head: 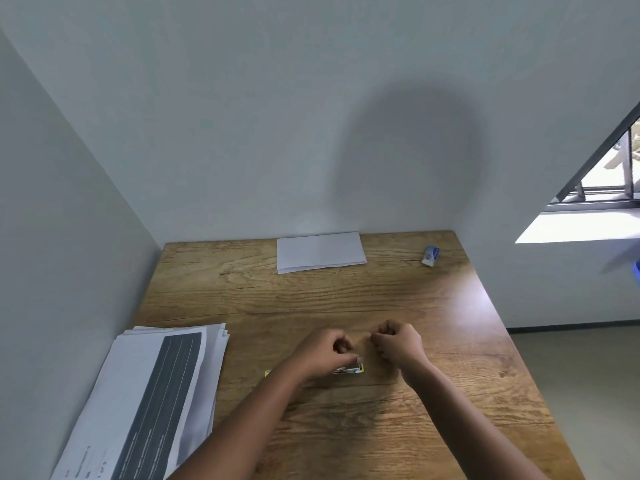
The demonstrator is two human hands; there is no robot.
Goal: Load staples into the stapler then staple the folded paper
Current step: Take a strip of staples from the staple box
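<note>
A stack of printed white sheets (152,393) lay nearest, left. Both hands hovered curled, the left hand (325,351) over a small yellow stapler (349,369), the right hand (398,342) beside; whether either pinched anything was unclear. Farther back lay the folded white paper (320,251) and a blue-white staple box (430,255).

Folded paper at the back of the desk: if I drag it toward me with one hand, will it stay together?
Probably not neatly. The folded paper shows layered edges along its near side, so the loose sheets may slide apart. It looks thin and light, likely floppy when lifted by one corner. On the smooth wooden desk it should slide easily.
</note>
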